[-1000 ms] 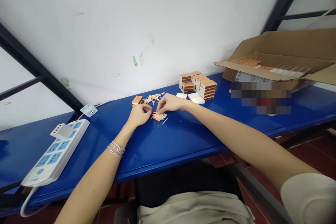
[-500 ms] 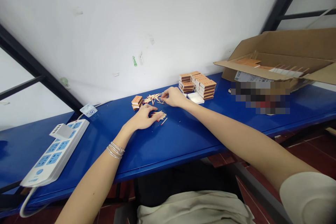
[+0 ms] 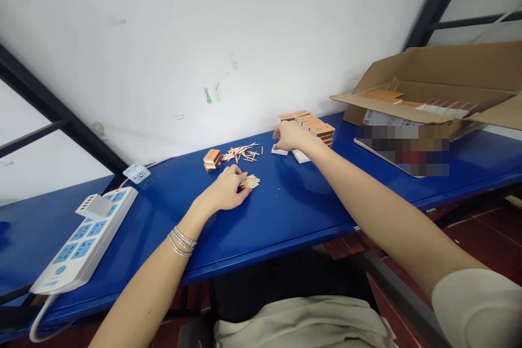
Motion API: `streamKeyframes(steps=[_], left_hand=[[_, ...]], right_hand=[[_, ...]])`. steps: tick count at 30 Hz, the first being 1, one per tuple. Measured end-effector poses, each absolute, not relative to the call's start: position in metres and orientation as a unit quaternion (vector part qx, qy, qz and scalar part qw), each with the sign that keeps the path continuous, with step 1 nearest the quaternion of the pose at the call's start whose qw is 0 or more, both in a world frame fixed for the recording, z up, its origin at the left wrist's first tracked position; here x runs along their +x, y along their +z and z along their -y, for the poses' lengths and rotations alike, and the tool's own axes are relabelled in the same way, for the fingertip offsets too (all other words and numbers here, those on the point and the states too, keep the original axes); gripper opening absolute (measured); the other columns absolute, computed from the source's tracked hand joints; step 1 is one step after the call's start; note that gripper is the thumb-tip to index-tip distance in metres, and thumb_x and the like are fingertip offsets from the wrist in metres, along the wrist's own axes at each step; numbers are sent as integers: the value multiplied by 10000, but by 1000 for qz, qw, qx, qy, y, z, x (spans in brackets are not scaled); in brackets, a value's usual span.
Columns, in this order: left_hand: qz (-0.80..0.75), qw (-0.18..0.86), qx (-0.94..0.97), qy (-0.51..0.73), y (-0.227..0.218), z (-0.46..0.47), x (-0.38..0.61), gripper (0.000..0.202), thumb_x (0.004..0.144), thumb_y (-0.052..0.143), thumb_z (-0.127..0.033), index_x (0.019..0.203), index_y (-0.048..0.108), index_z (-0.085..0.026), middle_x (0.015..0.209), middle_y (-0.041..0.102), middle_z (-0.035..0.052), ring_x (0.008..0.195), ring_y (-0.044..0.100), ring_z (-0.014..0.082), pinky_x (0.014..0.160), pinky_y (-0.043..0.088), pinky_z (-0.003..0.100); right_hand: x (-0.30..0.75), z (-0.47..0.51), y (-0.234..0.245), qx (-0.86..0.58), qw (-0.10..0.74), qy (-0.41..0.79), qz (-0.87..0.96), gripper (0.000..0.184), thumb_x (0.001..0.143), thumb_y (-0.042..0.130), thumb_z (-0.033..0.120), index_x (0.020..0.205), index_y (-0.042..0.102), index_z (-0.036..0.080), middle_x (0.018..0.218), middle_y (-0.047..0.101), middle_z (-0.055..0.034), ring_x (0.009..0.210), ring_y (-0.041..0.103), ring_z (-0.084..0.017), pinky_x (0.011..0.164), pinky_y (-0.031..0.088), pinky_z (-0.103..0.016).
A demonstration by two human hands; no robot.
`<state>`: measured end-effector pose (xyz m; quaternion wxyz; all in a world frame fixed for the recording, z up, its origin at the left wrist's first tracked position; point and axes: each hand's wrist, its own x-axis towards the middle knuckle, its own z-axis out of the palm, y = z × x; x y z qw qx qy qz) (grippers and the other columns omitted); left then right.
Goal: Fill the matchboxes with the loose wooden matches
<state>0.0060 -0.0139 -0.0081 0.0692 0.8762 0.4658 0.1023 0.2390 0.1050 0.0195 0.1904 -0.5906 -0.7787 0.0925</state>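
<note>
Blue worktop (image 3: 261,223), front edge nearest. Left hand (image 3: 223,191), bracelets at the wrist, fingertips against a bundle of matchsticks (image 3: 249,181) mid-worktop, grip unclear; the bundle's long axis runs roughly along the worktop, red heads toward the hand. Hands well apart. Right hand (image 3: 290,137) near the far edge, on white matchbox trays (image 3: 279,150), grip unclear. Still out of boxes: loose matchsticks (image 3: 240,153). Already stacked: orange matchboxes (image 3: 211,160) at left, taller matchbox stacks (image 3: 322,131) behind the right hand. Open cardboard carton (image 3: 408,84), far right, holds more boxes.

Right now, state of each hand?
Left hand: closed on a bundle of matchsticks.
Right hand: open, fingertips at a white matchbox tray.
</note>
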Motion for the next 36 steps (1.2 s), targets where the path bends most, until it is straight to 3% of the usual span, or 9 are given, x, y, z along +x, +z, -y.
streamKeyframes(steps=[4, 13, 15, 18, 22, 27, 30, 33, 36], left_hand=[[-454, 73, 883, 97, -8, 12, 4, 264, 883, 489, -362, 900, 658, -160, 989, 525, 115, 959, 532, 244, 923, 438, 411], [-445, 68, 887, 98, -7, 9, 1, 220, 872, 499, -331, 829, 650, -177, 953, 536, 93, 899, 552, 223, 875, 457, 391], [-451, 65, 885, 95, -6, 8, 0, 217, 866, 503, -329, 799, 641, -176, 921, 534, 88, 860, 549, 216, 846, 461, 385], [-455, 54, 884, 91, -4, 6, -1, 215, 860, 505, -319, 774, 637, -172, 844, 523, 75, 816, 538, 212, 798, 459, 374], [-455, 52, 885, 88, -2, 4, -2, 205, 855, 494, -269, 836, 669, -164, 781, 539, 69, 862, 536, 229, 775, 449, 357], [-463, 61, 879, 96, -2, 4, -4, 236, 848, 509, -256, 933, 706, -156, 823, 579, 79, 840, 541, 220, 775, 451, 357], [-457, 68, 880, 108, -3, 3, -4, 244, 864, 503, -275, 925, 708, -159, 848, 595, 87, 873, 549, 224, 788, 457, 353], [-455, 64, 881, 111, -5, 2, -5, 256, 875, 500, -297, 924, 707, -156, 826, 605, 87, 875, 550, 226, 783, 460, 349], [-463, 58, 877, 111, -5, 1, -5, 266, 871, 513, -306, 949, 710, -146, 851, 615, 93, 864, 557, 220, 806, 462, 353]], right_hand=[[230, -105, 11, -573, 156, 97, 799, 411, 542, 844, 121, 943, 749, 118, 982, 707, -207, 954, 653, -361, 796, 488, -430], [234, -102, 19, -573, 113, 152, 797, 401, 474, 827, 32, 855, 754, 131, 776, 720, -119, 793, 671, -294, 677, 473, -353], [234, -94, 27, -520, 100, 221, 819, 451, 412, 860, 66, 843, 752, 146, 771, 725, -75, 717, 664, -242, 650, 458, -318], [226, -75, 36, -370, 35, 358, 857, 528, 413, 884, 239, 917, 741, 178, 862, 745, -29, 710, 657, -171, 646, 449, -264], [206, -54, 36, -285, -36, 359, 888, 643, 411, 879, 355, 995, 685, 170, 969, 748, -39, 758, 651, -161, 660, 437, -251], [197, -57, 26, -268, 113, 308, 906, 417, 533, 828, 375, 850, 661, 162, 889, 740, -39, 813, 652, -172, 717, 443, -256], [195, -62, 16, -297, 194, 272, 894, 372, 589, 798, 384, 848, 670, 150, 864, 727, -46, 772, 642, -161, 700, 445, -253], [188, -63, 5, -295, 186, 260, 900, 351, 634, 773, 371, 887, 689, 144, 874, 723, -50, 731, 626, -146, 647, 433, -236], [182, -61, -1, -292, 184, 236, 908, 189, 709, 703, 286, 835, 711, 146, 817, 721, -37, 704, 612, -134, 622, 410, -224]])
